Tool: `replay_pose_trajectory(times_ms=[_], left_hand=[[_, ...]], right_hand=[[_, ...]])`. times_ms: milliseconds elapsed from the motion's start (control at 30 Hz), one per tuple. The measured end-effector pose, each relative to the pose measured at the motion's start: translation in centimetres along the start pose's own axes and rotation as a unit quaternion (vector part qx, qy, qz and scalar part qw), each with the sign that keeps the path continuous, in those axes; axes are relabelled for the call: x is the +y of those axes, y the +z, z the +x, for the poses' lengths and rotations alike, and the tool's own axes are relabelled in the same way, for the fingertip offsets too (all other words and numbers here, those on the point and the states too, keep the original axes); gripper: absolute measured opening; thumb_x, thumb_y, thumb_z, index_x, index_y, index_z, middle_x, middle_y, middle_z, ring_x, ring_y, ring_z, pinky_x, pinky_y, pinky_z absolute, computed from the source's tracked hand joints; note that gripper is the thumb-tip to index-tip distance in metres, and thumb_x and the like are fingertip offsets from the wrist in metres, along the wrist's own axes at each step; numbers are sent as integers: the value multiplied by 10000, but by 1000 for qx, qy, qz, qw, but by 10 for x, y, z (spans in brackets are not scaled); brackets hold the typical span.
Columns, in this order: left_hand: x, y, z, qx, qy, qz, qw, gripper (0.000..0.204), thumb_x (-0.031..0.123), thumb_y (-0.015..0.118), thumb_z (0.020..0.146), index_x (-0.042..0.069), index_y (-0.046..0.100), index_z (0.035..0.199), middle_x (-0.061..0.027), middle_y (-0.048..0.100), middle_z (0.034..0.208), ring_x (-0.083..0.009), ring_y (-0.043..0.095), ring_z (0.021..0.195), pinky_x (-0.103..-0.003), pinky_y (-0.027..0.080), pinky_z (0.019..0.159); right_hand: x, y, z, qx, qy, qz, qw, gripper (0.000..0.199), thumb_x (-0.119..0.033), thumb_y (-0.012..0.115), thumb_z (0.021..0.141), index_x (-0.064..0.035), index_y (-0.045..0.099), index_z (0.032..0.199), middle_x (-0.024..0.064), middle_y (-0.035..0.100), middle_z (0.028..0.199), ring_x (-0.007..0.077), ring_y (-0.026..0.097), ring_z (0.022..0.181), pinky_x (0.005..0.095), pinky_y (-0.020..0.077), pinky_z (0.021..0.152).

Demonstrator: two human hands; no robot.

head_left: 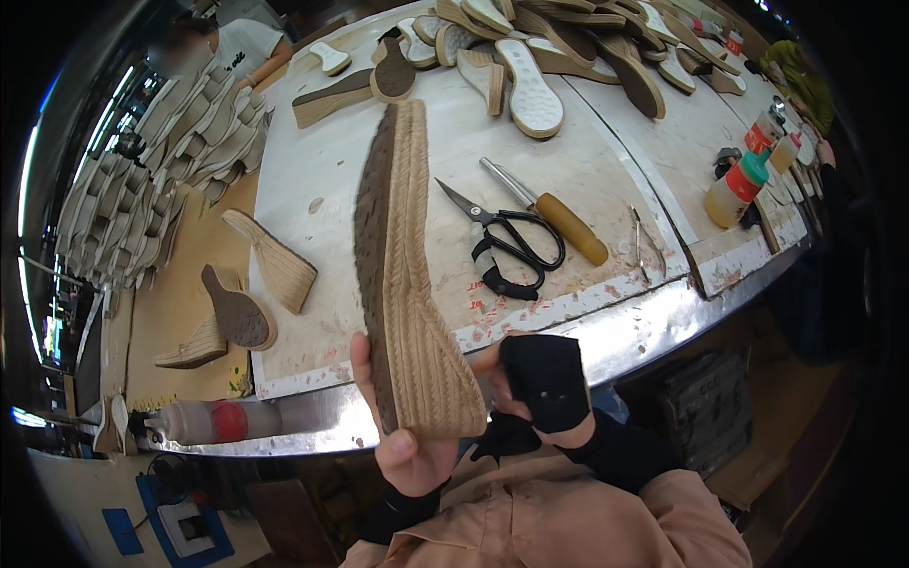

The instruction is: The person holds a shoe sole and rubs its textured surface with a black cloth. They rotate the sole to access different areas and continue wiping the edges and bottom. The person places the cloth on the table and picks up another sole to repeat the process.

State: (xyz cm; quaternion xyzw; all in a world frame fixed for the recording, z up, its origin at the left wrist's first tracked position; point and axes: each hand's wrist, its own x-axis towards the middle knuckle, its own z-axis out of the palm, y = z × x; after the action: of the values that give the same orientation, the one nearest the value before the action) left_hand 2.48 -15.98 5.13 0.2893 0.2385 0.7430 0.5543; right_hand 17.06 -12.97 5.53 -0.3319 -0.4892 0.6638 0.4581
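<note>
A tan wedge shoe sole point(421, 312) with a braided rope side and a brown textured bottom stands upright before me, thick heel end down. My left hand point(412, 454) is closed round the heel, with the thumb in front and fingers behind the brown bottom. My right hand point(544, 383), in a black fingerless cover, is curled at the heel's right side, its forefinger against the braid; its other fingers are partly hidden. Beyond the hands, black-handled scissors point(511, 251) lie open on the table beside a tool with a yellow handle point(571, 229) and a metal shaft.
Loose wedge soles point(241, 308) lie at the left, near stacked soles point(161, 170). A heap of soles point(568, 57) covers the far side. Glue bottles point(737, 189) stand at the right; another bottle point(213, 421) lies along the front edge. Other people work at far left and right.
</note>
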Motion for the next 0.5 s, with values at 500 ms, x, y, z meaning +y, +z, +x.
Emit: replay_pose_trajectory(times_ms=[500], left_hand=[[12, -2, 6, -18, -47, 6, 999, 915, 296, 689, 715, 215, 213, 1492, -268, 177, 1503, -356, 448, 1237, -428, 437, 994]], right_hand=[[-11, 3, -6, -17, -75, -90, 993, 219, -47, 717, 787, 39, 653, 978, 76, 669, 812, 72, 602, 701, 212, 471, 620]])
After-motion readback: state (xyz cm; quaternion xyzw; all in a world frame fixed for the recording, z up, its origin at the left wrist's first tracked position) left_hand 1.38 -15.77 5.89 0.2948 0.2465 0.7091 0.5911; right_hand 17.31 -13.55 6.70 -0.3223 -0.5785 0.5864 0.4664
